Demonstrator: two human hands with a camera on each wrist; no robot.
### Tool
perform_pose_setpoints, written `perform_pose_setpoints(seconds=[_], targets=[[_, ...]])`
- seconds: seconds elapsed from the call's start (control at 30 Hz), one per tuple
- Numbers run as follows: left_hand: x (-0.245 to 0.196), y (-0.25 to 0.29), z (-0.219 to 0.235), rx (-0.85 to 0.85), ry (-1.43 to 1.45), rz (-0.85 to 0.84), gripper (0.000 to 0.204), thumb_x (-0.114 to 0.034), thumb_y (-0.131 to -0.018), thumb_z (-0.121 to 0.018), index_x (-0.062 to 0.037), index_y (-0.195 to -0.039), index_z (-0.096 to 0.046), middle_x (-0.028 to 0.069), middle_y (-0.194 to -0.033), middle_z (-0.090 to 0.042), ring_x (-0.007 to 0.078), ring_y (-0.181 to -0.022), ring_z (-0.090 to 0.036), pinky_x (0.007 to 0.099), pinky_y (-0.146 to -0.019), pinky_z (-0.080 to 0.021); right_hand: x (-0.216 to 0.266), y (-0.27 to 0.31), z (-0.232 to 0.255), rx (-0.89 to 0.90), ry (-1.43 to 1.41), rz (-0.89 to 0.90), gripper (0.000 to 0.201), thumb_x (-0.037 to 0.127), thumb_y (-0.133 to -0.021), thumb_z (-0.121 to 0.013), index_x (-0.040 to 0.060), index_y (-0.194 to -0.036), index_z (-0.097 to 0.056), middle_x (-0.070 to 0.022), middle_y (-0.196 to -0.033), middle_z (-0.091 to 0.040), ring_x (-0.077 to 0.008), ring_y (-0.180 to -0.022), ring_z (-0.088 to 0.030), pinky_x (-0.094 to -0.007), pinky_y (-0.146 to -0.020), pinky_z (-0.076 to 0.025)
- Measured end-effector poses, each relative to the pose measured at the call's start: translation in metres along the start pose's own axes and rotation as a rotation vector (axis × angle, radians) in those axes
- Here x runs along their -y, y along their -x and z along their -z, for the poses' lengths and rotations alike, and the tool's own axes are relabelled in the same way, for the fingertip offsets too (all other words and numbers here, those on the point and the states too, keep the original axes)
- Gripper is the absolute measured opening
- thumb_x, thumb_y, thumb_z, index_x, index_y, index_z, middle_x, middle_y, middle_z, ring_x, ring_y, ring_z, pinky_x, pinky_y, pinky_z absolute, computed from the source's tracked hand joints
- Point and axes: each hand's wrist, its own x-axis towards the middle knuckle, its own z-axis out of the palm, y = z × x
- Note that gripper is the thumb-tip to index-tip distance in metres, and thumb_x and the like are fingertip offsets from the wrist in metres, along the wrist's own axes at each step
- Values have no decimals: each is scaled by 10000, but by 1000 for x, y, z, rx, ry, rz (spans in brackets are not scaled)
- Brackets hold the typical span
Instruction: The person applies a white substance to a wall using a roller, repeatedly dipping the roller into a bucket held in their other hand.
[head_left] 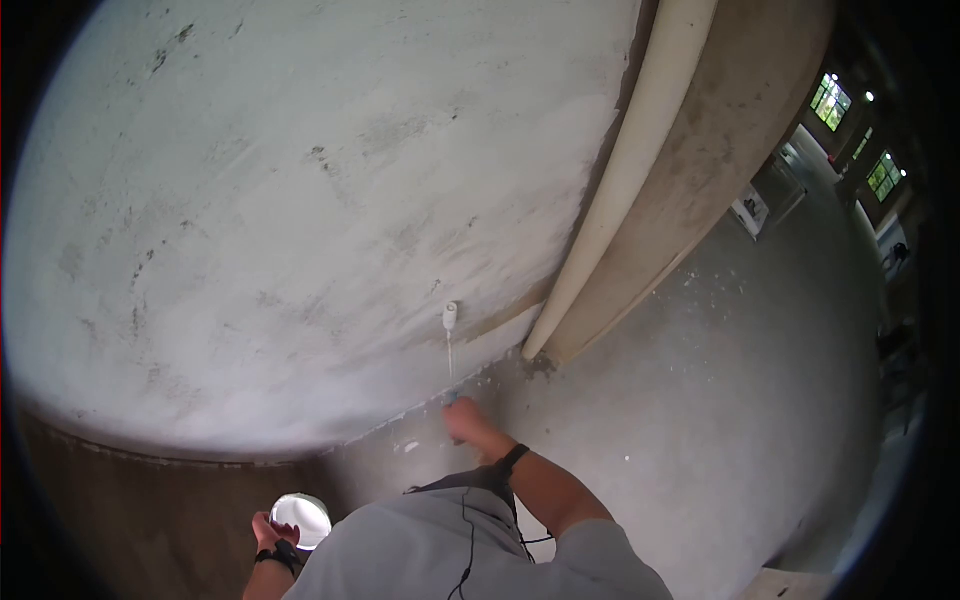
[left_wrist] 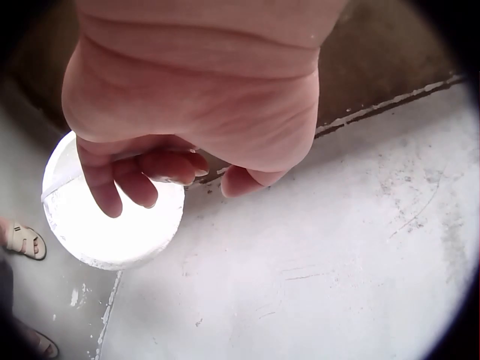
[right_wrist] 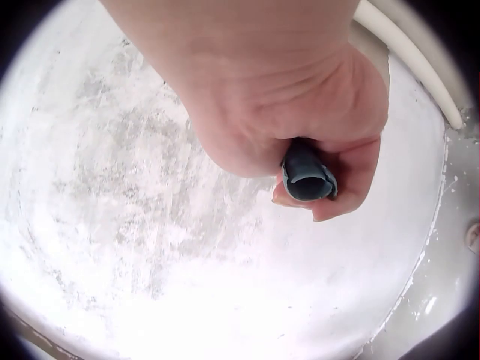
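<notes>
My left hand holds a white bucket beside my body at the lower left of the head view. The left wrist view shows its fingers curled over the bucket, with bright white inside the round rim. Ahead of my body, my right hand grips a paint roller by its handle. A thin white rod joins the handle to the small white roller head, which overlaps the lower wall. In the right wrist view, the dark hollow handle end sticks out of the curled fingers; the roller head is hidden there.
A patchy white wall with dark scuffs fills the upper left. A pale vertical pipe runs down beside a brown column. White specks dot the grey floor. A sandalled foot shows in the left wrist view.
</notes>
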Motion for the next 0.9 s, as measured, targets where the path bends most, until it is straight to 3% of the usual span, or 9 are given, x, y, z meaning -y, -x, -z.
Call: perform_pose_setpoints(seconds=[0.13, 0.2, 0.37, 0.47, 0.53, 0.67, 0.73, 0.87, 0.9], targets=[[1, -14, 51, 33, 13, 3, 268, -370, -721, -546, -177, -629, -386, -31, -571, -389, 156, -598, -442, 400, -723, -452, -8, 15, -31, -5, 63, 28, 393, 277, -946, -490, -77, -813, -597, -171, -564, -604, -299, -531, -671, -428, -517, -546], [-1, -8, 61, -71, 9, 19, 276, -380, -719, -544, -182, -620, -380, -31, -573, -398, 158, -598, -443, 398, -717, -458, -4, 32, -37, -26, 50, 49, 381, 292, -945, -496, -54, -814, -588, -156, -560, -599, -288, -510, -656, -423, -512, -535], [8, -32, 97, -106, 15, 45, 274, -395, -719, -544, -185, -641, -385, -25, -577, -394, 162, -600, -452, 399, -710, -463, -4, 57, -40, -108, 33, 124, 342, 320, -937, -515, -4, -843, -572, -138, -573, -598, -268, -464, -620, -407, -506, -506], [17, -33, 100, -149, 59, 52, 277, -399, -719, -543, -183, -651, -383, -23, -588, -395, 164, -597, -459, 401, -696, -465, -17, 39, -45, -220, -16, 127, 343, 315, -935, -516, -15, -861, -572, -143, -593, -607, -280, -468, -622, -412, -523, -512], [22, -33, 99, -176, 92, 42, 278, -399, -719, -542, -182, -654, -381, -21, -596, -397, 165, -594, -461, 401, -684, -466, -49, -9, -52, -526, 220, 433, 330, 297, -931, -521, -22, -871, -575, -156, -607, -617, -298, -472, -626, -428, -531, -513], [18, -44, 96, -201, 71, 25, 309, -405, -694, -552, -156, -647, -374, -1, -606, -395, 176, -589, -467, 407, -617, -475, -10, -15, -38, -372, 82, 257, 331, 274, -929, -519, -50, -880, -573, -174, -606, -629, -312, -521, -655, -439, -550, -520], [22, -47, 91, -193, 91, 14, 319, -409, -688, -555, -149, -645, -374, 0, -606, -393, 178, -587, -469, 409, -619, -481, 25, 7, -24, -319, -84, 98, 395, 280, -917, -522, -105, -858, -589, -272, -712, -649, -410, -633, -669, -473, -648, -540], [28, -48, 74, -184, 120, 29, 318, -405, -679, -556, -147, -639, -373, 2, -621, -399, 176, -597, -468, 404, -634, -488, 10, -33, 2, -375, -31, 112, 377, 255, -922, -512, -111, -860, -576, -245, -663, -646, -378, -589, -674, -454, -613, -547], [30, -49, 68, -184, 118, 27, 315, -402, -678, -557, -149, -637, -373, 1, -628, -401, 173, -600, -465, 400, -639, -487, 15, -32, 16, -428, -45, 132, 362, 227, -927, -503, -88, -771, -589, -207, -591, -625, -344, -541, -664, -446, -572, -541]])
